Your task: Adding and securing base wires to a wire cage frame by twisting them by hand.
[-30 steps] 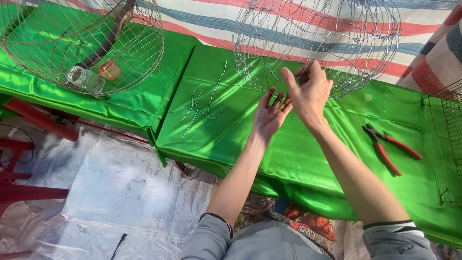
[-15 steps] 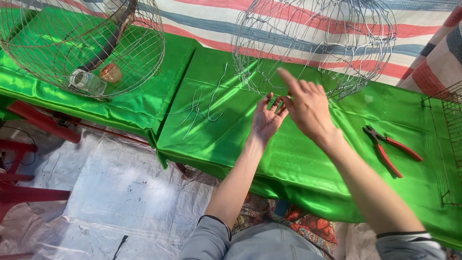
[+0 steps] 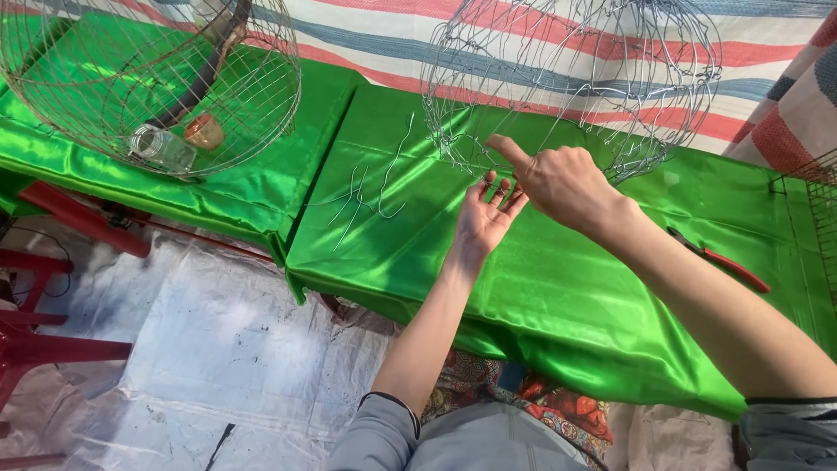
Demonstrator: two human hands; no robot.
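Head view: both hands are up at the near rim of the wire cage [image 3: 571, 83], which sits at the far side of the green counter [image 3: 558, 288]. The left hand [image 3: 484, 218] is open, palm up, fingers spread just under the rim, clamped on nothing. The right hand [image 3: 562, 183] hovers above it, forefinger stretched left toward the rim wires, the other fingers loosely curled; whether it pinches a wire I cannot tell.

To do this well, I'd judge: steady the rim from below with that open palm and let the pointing finger find one strand, not a bunch, since the mesh is tangled there.

Loose bent wires [image 3: 370, 196] lie left of the hands. Red-handled pliers [image 3: 724, 260] lie to the right, partly hidden by the right forearm. A second cage [image 3: 148, 83] stands far left, a jar [image 3: 164, 148] and a cup [image 3: 205, 131] inside it. Both cage tops are cut off, and the wire ends at the fingertips are too fine to make out.
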